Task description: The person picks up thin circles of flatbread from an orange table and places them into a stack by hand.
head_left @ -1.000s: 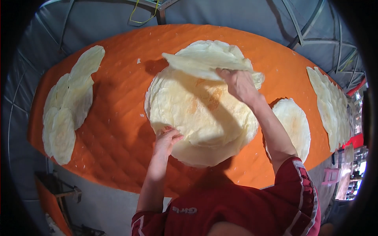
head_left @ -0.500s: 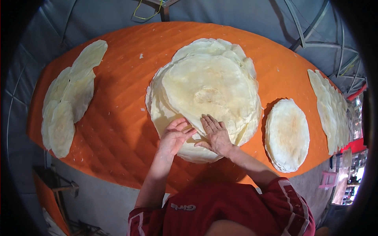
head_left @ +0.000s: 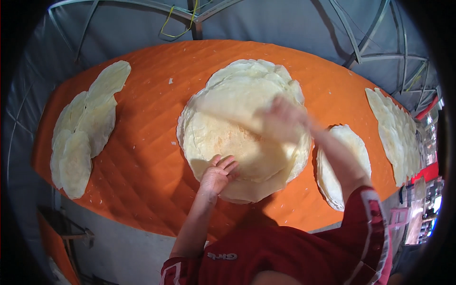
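Holds the left hand (head_left: 217, 177) open, fingers spread, at seven o'clock over the big flatbread pile (head_left: 237, 147), mid-table; has the right hand (head_left: 285, 114) at two, badly blurred, cannot tell whether gripping! Sees a smaller flatbread stack (head_left: 343, 166) at four, overlapping flatbreads (head_left: 97, 126) at nine.

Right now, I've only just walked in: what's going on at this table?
A person is handling a pile of thin, pale sheets on an orange table. The left hand is at the pile's near left part, fingers apart. The right hand is blurred over the farther right part, perhaps lifting a sheet; the grip isn't clear. A small stack lies right of the pile, with overlapping left sheets and right sheets toward the table's ends.
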`<action>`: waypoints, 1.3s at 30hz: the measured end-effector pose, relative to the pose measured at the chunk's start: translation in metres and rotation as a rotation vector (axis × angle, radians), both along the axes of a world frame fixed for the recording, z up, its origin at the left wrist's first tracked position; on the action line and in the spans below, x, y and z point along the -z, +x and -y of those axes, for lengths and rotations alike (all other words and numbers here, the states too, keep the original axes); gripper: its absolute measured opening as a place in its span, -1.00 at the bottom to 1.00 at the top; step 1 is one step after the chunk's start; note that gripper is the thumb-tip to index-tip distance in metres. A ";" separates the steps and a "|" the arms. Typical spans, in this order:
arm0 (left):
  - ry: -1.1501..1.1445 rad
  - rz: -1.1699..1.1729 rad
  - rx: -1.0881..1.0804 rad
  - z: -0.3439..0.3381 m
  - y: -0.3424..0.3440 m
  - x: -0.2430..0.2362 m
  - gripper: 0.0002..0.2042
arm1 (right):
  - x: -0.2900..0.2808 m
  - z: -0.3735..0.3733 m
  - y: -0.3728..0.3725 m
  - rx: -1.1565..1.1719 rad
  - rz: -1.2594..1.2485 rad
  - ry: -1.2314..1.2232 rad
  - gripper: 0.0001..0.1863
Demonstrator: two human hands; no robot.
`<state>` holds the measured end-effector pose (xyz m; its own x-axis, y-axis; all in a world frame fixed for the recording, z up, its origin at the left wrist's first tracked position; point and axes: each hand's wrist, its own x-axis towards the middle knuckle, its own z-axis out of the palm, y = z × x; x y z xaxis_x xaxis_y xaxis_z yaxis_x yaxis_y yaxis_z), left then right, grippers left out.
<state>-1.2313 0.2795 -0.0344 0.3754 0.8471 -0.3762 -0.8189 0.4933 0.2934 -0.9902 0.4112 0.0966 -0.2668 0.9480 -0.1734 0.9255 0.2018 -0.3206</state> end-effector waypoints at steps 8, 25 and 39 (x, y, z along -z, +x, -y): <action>0.020 -0.396 -0.103 0.003 -0.006 0.005 -0.55 | -0.164 0.011 -0.006 -0.319 0.255 0.811 -0.70; 0.258 -0.615 -0.222 -0.010 -0.030 -0.041 -0.77 | 0.049 0.094 -0.069 0.080 -0.221 -0.005 -0.83; 0.018 -0.694 -0.188 0.028 -0.038 -0.038 -0.83 | 0.038 0.129 -0.076 -0.375 -0.036 0.070 -0.59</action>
